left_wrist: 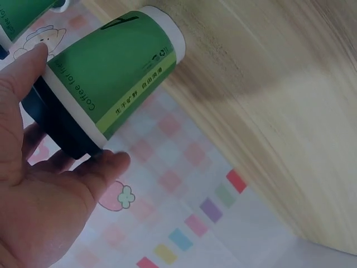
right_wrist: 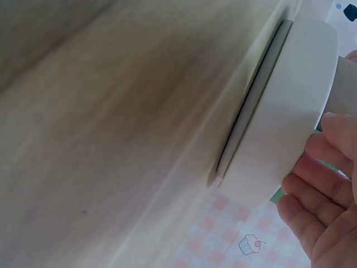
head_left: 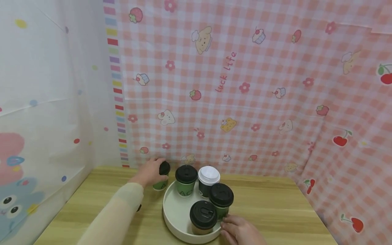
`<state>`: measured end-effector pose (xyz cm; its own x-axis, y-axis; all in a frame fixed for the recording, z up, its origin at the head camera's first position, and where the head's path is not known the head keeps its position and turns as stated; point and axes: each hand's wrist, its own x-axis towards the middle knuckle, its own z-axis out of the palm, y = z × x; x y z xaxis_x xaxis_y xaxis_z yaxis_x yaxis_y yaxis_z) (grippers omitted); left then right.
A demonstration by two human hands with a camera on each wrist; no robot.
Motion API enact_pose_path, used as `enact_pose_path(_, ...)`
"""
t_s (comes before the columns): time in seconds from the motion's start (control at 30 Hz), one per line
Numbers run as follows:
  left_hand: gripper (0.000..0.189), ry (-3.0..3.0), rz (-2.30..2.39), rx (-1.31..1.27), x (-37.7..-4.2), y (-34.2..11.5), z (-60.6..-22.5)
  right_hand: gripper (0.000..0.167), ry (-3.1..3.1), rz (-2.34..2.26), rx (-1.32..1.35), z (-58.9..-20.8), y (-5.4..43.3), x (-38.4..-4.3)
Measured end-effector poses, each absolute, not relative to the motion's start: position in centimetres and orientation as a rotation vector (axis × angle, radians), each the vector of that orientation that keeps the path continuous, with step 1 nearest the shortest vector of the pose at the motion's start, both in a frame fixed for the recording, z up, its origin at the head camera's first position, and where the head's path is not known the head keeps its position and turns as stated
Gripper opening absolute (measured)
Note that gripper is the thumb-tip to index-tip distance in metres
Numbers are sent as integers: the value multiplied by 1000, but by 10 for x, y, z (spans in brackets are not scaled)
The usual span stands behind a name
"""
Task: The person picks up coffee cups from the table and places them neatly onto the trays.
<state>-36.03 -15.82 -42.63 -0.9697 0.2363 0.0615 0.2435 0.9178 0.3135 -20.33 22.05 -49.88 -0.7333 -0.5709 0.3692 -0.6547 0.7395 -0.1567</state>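
My left hand (head_left: 150,172) grips a green paper coffee cup (left_wrist: 114,72) by its black lid (left_wrist: 61,123), thumb on one side and fingers on the other. That cup is left of a round white tray (head_left: 176,217), near the back of the table. At the tray's front right, the fingers of my right hand (head_left: 240,229) rest against its rim, close to the cups. Inside stand a green cup with a black lid (head_left: 186,180), a dark cup with a white lid (head_left: 209,178), another green black-lidded cup (head_left: 221,199) and a brown black-lidded cup (head_left: 203,217).
The wooden table (head_left: 263,204) extends on both sides of the tray. A pink checked cloth (head_left: 214,112) hangs right behind the table's back edge and along the right. A white patterned cloth (head_left: 46,112) hangs on the left.
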Motion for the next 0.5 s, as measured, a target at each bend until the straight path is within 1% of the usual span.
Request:
enact_pose_path(0.17,79,-3056,-504,-354,-361,-157,-428,18,-2714,413,924,-496,218,-203)
enact_pose_path(0.5,78,-3039,-574,-344,-360,-154,-427,13,-2457,345,979,-506,220,-205)
